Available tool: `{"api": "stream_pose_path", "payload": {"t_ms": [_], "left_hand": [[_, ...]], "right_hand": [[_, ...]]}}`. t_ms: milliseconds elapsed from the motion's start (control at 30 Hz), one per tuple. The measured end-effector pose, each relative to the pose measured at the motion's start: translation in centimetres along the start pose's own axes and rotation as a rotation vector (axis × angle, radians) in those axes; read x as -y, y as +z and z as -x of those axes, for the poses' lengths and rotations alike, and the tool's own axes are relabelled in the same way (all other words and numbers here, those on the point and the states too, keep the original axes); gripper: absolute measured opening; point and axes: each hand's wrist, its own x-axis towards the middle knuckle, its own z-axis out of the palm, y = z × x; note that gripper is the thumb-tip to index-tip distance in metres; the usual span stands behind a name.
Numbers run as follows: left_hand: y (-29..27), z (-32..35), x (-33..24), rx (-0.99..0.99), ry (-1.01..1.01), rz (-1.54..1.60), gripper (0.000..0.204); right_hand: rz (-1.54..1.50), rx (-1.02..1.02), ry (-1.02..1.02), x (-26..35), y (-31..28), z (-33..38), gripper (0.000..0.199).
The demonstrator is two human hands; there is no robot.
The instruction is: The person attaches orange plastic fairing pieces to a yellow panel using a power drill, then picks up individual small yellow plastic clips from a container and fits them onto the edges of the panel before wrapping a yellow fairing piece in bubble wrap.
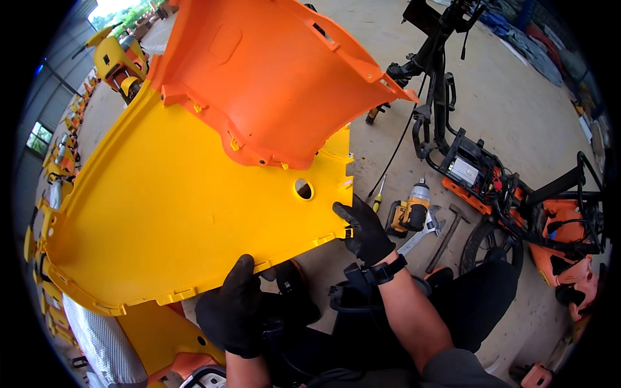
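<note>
A large yellow plastic scooter body panel point(162, 213) is held up in front of me, with an orange panel point(272, 84) joined to its far side by small yellow clips. My left hand point(233, 310), in a black glove, grips the near edge, thumb on top and fingers hidden beneath. At the panel's right corner, next to a round hole, my gloved right hand point(367, 233) is closed on the edge. Another yellow panel point(158, 336) lies low at the left, partly covered.
To the right on the concrete floor are a cordless impact wrench point(411, 210), a screwdriver point(378, 202), an adjustable wrench point(422, 233) and a hammer point(447, 240). Beyond them stands a stripped black scooter frame point(441, 107). Far left, a yellow scooter point(113, 58) stands near several others.
</note>
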Motion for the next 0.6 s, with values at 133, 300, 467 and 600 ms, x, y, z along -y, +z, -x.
{"api": "stream_pose_path", "payload": {"t_ms": [133, 300, 467, 600], "left_hand": [[0.8, -0.7, -1.2, -0.111, 0.003, 0.188, 0.020], [0.9, -1.0, -1.8, -0.137, -0.037, -0.023, 0.028], [-1.5, 0.2, -1.0, -0.105, -0.005, -0.300, 0.035], [-4.1, -0.9, -0.1, -0.054, -0.125, -0.285, 0.031]], "right_hand": [[0.435, 0.050, -0.229, -0.5, -1.2, 0.1, 0.055], [1.102, 0.123, -0.720, -1.3, -2.9, 0.2, 0.060], [0.711, 0.123, -0.467, -1.6, -3.1, -0.8, 0.038], [0.165, 0.095, -0.103, -0.7, -2.5, -1.5, 0.046]]}}
